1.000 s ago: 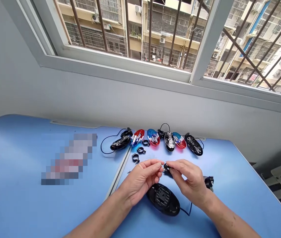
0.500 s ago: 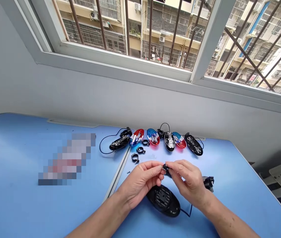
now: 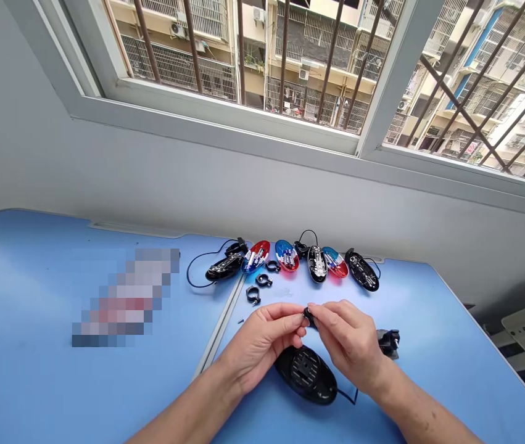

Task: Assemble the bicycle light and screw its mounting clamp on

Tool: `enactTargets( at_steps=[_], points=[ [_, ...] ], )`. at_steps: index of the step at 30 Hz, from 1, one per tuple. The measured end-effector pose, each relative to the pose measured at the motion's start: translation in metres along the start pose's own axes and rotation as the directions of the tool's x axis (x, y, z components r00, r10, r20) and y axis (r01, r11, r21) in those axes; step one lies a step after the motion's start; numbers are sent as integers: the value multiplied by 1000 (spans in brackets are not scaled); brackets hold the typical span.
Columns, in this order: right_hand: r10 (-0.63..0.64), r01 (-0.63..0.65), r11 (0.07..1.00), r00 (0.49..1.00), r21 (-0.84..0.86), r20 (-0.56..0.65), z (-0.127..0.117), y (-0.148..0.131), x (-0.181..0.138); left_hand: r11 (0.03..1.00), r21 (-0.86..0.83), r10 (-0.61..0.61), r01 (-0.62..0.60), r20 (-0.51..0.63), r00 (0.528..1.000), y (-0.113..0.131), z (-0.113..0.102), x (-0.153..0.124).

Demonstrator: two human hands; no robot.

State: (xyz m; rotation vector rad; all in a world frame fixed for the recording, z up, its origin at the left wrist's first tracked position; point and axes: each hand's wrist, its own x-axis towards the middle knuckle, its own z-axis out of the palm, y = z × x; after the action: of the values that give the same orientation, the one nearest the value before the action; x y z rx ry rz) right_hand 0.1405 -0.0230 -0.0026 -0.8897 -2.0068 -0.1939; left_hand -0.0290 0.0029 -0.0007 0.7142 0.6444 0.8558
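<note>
Between the fingertips of both hands is a small black plastic part (image 3: pixel 308 314), mostly covered, so its exact shape is unclear. My left hand (image 3: pixel 274 339) pinches it from the left, and the thumb and fingers of my right hand (image 3: pixel 350 342) close on its other side. Just below the hands, an oval black housing (image 3: pixel 306 374) lies on the table with its slotted round base facing up. A cable leaves its right end. Close to my right wrist sits a black clamp-like piece (image 3: pixel 389 342).
Three black ring clamps (image 3: pixel 263 280) lie beyond my hands. Along the back stand open black housings (image 3: pixel 363 271) with cables and red-and-blue shells (image 3: pixel 287 255) holding batteries. A tiny screw-like piece (image 3: pixel 240 320) rests near the table seam. A blurred-out item (image 3: pixel 126 299) is at left.
My right fingers have shifted slightly around the small black part, and the hand has turned a little. The left hand keeps its pinch. Nothing on the table has moved.
</note>
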Motion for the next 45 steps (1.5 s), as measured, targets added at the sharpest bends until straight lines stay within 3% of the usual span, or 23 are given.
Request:
enactTargets(
  at_steps=[25, 38, 45],
  points=[
    [-43, 43, 999, 999, 10, -12, 2, -5, 1, 1000, 15, -9, 10, -33, 999, 2, 1, -4],
    [-6, 8, 993, 1000, 119, -18, 4, -8, 0, 999, -39, 1, -3, -39, 999, -1, 2, -4],
    [8, -7, 996, 1000, 92, -1, 2, -11, 2, 1000, -18, 12, -13, -54, 998, -1, 5, -5]
  ],
)
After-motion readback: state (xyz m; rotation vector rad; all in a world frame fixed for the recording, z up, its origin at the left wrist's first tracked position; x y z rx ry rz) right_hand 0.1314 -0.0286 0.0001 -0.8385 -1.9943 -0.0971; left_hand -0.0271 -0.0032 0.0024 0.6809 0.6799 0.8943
